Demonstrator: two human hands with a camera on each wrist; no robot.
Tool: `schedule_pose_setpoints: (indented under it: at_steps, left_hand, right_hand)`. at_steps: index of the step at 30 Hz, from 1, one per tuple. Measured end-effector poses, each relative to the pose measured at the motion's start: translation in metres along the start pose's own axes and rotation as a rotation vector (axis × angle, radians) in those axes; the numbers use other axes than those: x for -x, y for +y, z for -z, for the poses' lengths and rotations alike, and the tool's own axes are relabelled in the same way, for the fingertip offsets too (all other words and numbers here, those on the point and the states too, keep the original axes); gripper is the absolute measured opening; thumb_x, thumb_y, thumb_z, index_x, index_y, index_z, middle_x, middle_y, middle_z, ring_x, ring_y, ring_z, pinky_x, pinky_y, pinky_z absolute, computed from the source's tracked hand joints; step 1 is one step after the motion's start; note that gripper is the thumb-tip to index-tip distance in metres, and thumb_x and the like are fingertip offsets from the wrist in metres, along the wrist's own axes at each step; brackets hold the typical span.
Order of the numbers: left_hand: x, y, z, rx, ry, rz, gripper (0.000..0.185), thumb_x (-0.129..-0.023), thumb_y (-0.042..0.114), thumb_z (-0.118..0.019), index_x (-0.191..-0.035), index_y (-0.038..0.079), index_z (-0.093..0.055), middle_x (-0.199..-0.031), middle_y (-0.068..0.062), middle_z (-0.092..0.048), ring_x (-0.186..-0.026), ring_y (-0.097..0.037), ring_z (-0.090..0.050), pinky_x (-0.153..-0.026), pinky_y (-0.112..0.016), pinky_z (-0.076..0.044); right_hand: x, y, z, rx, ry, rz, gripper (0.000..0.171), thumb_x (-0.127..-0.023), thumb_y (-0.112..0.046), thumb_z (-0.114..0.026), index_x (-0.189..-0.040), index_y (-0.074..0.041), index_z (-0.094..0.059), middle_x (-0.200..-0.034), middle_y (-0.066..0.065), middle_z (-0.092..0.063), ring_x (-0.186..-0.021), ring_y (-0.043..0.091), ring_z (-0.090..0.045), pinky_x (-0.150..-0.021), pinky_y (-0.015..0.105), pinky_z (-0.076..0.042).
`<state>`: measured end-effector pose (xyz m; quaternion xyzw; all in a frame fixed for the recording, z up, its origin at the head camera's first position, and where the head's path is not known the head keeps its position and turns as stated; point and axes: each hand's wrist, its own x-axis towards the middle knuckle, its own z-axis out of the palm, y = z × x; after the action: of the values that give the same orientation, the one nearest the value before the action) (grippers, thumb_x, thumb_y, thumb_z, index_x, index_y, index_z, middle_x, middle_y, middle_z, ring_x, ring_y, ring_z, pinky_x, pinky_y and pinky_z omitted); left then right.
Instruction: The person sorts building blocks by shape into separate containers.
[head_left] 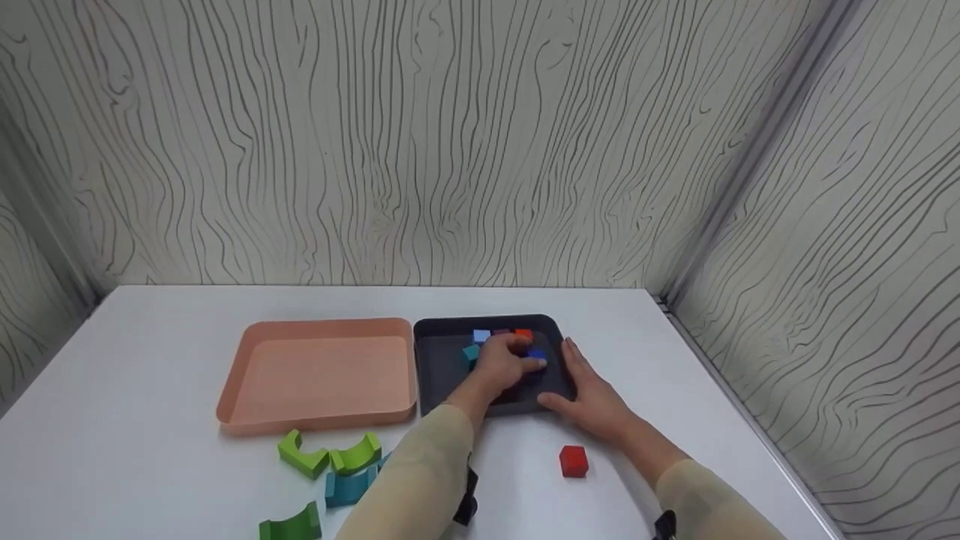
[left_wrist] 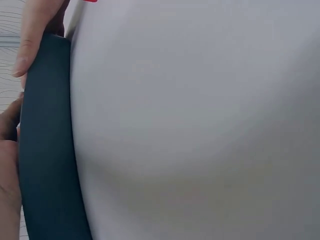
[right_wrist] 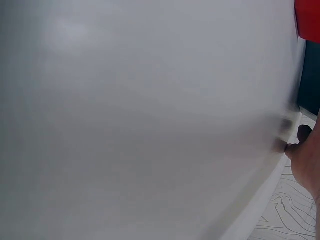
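left hand (head_left: 504, 361) fingers curled on blue block (head_left: 535, 355), black tray (head_left: 442, 367)

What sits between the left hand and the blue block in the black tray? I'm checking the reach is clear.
Nothing visible: the left hand is already on the blue block inside the black tray; the right hand steadies its rim.

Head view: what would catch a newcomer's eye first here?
Both hands meet at the black tray mid-table: the left hand reaches in among small coloured blocks, the right hand rests on its right rim. Beside it on the left sits a pink tray; a red cube and green arches lie nearer the person.
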<state>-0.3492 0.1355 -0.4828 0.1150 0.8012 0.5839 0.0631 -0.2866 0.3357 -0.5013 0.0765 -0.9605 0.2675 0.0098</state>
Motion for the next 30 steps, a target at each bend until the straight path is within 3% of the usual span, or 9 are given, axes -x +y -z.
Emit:
schedule_pose_setpoints:
  at_steps: [6,14,22,26,30]
  left_hand:
    - [0.005,0.01,0.011,0.04,-0.035,-0.039,0.05,-0.093,0.02,-0.085,-0.138,0.006,-0.069,-0.132,-0.01,-0.071,-0.125,-0.025,-0.065,-0.109,-0.04,-0.051]
    - [0.023,0.042,0.035,0.126,-0.086,-0.124,0.06,-0.093,0.025,-0.085,-0.147,0.012,-0.063,-0.141,-0.006,-0.068,-0.134,-0.026,-0.061,-0.109,-0.039,-0.051]
    - [0.06,0.063,0.047,0.115,-0.178,-0.22,0.07,-0.093,0.03,-0.085,-0.155,0.017,-0.055,-0.147,-0.007,-0.063,-0.139,-0.022,-0.057,-0.112,-0.041,-0.049]
    - [0.08,0.063,0.046,0.111,-0.219,-0.246,0.073,-0.092,0.03,-0.086,-0.156,0.017,-0.053,-0.149,-0.006,-0.062,-0.139,-0.019,-0.057,-0.111,-0.038,-0.05]
    - [0.101,0.058,0.044,0.092,-0.259,-0.248,0.07,-0.091,0.033,-0.087,-0.153,0.02,-0.057,-0.141,0.005,-0.066,-0.133,-0.015,-0.061,-0.106,-0.032,-0.053]
  right_hand:
    - [0.0,-0.002,-0.002,-0.006,0.007,0.006,0.114,-0.095,-0.064,-0.07,-0.171,-0.01,-0.005,-0.178,0.011,-0.005,-0.161,0.037,-0.017,-0.126,0.057,-0.025]
    - [0.0,0.0,-0.002,-0.005,-0.003,-0.005,0.113,-0.096,-0.066,-0.068,-0.171,-0.01,-0.003,-0.178,0.012,-0.004,-0.161,0.038,-0.015,-0.126,0.06,-0.021]
    - [0.001,-0.001,0.0,-0.019,-0.02,-0.035,0.118,-0.094,-0.068,-0.069,-0.171,-0.012,0.001,-0.178,0.014,-0.004,-0.161,0.039,-0.014,-0.126,0.061,-0.021]
    - [0.001,0.002,0.0,-0.002,-0.01,-0.011,0.117,-0.095,-0.068,-0.067,-0.171,-0.009,-0.001,-0.178,0.016,-0.004,-0.16,0.041,-0.016,-0.125,0.061,-0.022]
    - [0.0,0.002,-0.001,0.007,-0.001,0.006,0.108,-0.099,-0.059,-0.067,-0.171,-0.009,-0.004,-0.178,0.014,-0.004,-0.16,0.04,-0.016,-0.125,0.061,-0.022]
